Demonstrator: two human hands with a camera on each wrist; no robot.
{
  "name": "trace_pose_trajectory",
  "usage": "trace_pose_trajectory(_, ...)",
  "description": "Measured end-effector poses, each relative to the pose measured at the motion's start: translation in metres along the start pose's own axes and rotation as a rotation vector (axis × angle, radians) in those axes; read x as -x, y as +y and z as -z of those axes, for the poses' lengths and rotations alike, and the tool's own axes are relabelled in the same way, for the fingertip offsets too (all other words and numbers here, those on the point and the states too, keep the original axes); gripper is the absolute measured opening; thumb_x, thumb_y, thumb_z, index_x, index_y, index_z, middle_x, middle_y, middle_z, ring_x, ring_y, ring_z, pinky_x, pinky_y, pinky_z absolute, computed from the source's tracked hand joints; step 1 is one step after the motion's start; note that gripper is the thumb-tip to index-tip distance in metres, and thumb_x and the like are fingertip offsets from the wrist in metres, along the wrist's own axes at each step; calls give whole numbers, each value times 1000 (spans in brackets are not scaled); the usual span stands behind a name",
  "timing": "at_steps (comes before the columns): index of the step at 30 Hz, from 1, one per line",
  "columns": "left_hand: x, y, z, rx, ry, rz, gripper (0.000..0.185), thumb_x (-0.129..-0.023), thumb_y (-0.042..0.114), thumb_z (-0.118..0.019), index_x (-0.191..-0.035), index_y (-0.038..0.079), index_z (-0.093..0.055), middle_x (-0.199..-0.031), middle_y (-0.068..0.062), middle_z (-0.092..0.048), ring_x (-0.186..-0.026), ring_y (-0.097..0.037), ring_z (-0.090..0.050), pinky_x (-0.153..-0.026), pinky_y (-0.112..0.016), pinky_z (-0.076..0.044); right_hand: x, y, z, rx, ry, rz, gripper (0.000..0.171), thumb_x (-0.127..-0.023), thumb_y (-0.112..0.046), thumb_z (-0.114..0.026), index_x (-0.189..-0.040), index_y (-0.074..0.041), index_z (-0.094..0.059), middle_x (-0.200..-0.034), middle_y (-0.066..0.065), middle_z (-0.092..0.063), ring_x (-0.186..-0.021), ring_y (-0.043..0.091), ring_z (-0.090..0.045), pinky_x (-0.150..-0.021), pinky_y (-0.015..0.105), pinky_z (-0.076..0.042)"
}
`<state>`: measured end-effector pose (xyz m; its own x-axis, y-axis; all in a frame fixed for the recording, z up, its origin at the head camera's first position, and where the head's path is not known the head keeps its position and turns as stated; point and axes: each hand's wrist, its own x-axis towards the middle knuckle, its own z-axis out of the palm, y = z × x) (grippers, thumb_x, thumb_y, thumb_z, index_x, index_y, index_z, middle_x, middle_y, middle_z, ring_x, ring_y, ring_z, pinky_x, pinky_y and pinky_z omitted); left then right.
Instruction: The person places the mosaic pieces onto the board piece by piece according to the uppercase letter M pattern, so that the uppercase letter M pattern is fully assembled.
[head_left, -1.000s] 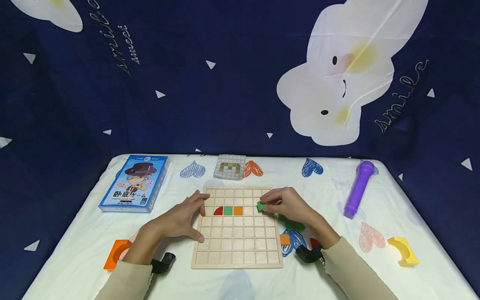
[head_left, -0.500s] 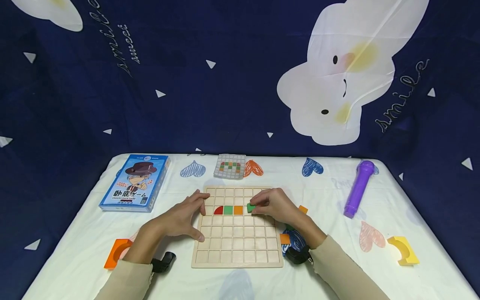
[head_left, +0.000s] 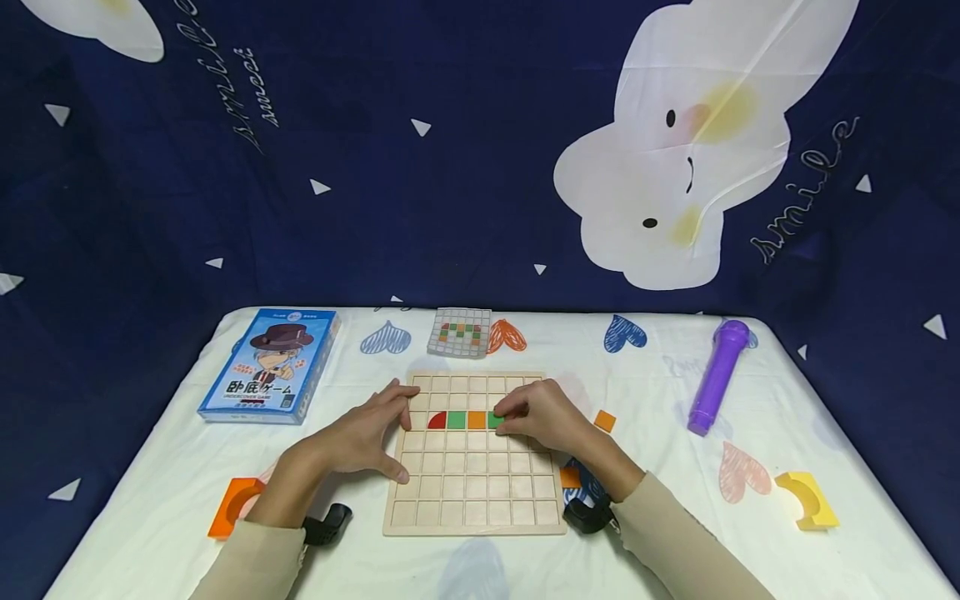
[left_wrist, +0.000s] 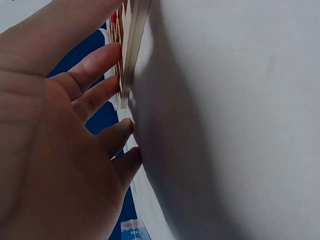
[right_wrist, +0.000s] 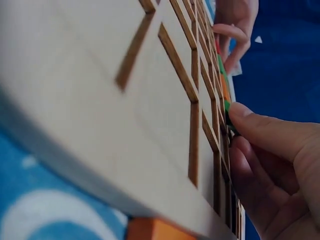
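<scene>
A wooden grid board (head_left: 476, 487) lies in the middle of the table. Across one of its upper rows run a red quarter-round tile (head_left: 438, 421), a green square tile (head_left: 456, 420) and an orange square tile (head_left: 477, 420). Just right of the orange one, my right hand (head_left: 547, 415) pinches another green square tile (head_left: 492, 420) at its cell, partly covered by the fingertips. My left hand (head_left: 360, 433) rests spread along the board's left edge, thumb and fingers touching the frame. In the left wrist view, its fingers (left_wrist: 97, 62) reach the board's side (left_wrist: 134, 55).
Behind the board lies a pattern card (head_left: 459, 333). Loose orange tiles (head_left: 604, 421) lie to the right, partly by my forearm. A blue game box (head_left: 270, 367) is at back left, a purple toy microphone (head_left: 718, 375) at right. Orange (head_left: 232, 507) and yellow (head_left: 808, 500) arch blocks flank the board.
My right hand has moved left over the board with the green tile, bringing it beside the orange one. A loose orange tile behind my right forearm has come into view. The left hand stays put.
</scene>
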<state>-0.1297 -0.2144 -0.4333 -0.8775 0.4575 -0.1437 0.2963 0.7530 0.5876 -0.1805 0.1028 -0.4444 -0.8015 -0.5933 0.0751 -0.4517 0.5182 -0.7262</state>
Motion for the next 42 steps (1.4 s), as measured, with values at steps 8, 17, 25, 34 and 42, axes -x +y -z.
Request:
trace_pose_trajectory(8, 1, -1, 1, 7, -3, -6, 57, -61, 38, -97, -94, 19, -55, -163, -12, -38, -159, -47, -15, -119, -72, -29, -2, -1, -2, 56, 1, 21, 18, -81, -16, -85, -99, -14, -81, -98, -2, -80, -93, 11, -73, -81, 17, -57)
trace_pose_trajectory(17, -2, 0, 2, -6, -8, 27, 61, -58, 41, -97, -96, 19, -54, -165, -12, -36, -159, -46, -13, -120, -71, -27, -4, -5, -2, 77, -3, 36, 16, -81, -14, -85, -97, -14, -81, -96, -2, -79, -88, 9, -70, -77, 17, -56)
trace_pose_trajectory(25, -2, -1, 1, 10, -12, 33, 61, -58, 41, -97, -95, 19, -55, -165, -12, -35, -159, -46, -12, -121, -72, -25, -3, -4, -2, 55, -16, 43, 15, -80, -11, -85, -95, -12, -81, -97, 0, -79, -82, 7, -68, -75, 16, -56)
trace_pose_trajectory(34, -2, -2, 0, -1, -9, 21, 62, -58, 42, -97, -95, 19, -54, -165, -12, -36, -159, -46, -13, -121, -71, -26, -3, -4, -2, 42, -25, 39, 14, -81, -14, -85, -95, -13, -82, -97, -2, -79, -94, 13, -71, -85, 21, -57)
trace_pose_trajectory(42, -2, -2, 0, 7, -12, 32, 62, -58, 43, -97, -96, 19, -54, -165, -12, -35, -159, -47, -12, -121, -72, -25, -4, -3, -2, 49, -27, 38, 14, -81, -13, -85, -94, -14, -82, -98, -3, -79, -97, 14, -72, -91, 25, -57)
